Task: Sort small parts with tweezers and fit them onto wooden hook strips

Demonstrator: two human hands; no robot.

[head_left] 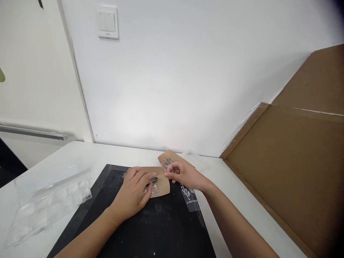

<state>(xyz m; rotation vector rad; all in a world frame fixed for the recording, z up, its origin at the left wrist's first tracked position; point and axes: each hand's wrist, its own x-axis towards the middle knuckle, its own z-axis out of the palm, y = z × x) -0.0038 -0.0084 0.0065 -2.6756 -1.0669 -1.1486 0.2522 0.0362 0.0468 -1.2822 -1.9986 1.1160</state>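
On my remote feed, the left hand point(135, 188) had thumb and forefinger closed, as far as I could judge, on a slim dark piece point(153, 180) whose inner end was hidden from me by the hand. The right hand point(185, 175) had its thumb and forefinger tips drawn together, the other fingers curled; anything in that pinch was too small for me to make out. The relation I watched was the one between them: the slim dark piece lay left of the right fingertips and a little nearer the wearer, its long axis slanting right and slightly away, so that its free end faced the pinch across a short gap. The left hand was the nearer, being on it. Beneath it lay the near brown dish point(164, 187), with small pale bits point(154, 188) by the left thumb. Just beyond the right fingertips, the far brown dish point(168, 154) held small mixed pieces point(166, 162). The near brown dish rested on a black board point(166, 233), with a white-marked sheet point(189, 195) at that board's right edge. Farther out, I had a see-through compartment box point(48, 208) leftward on the white table point(129, 156), and brown cardboard point(290, 161) rightward.
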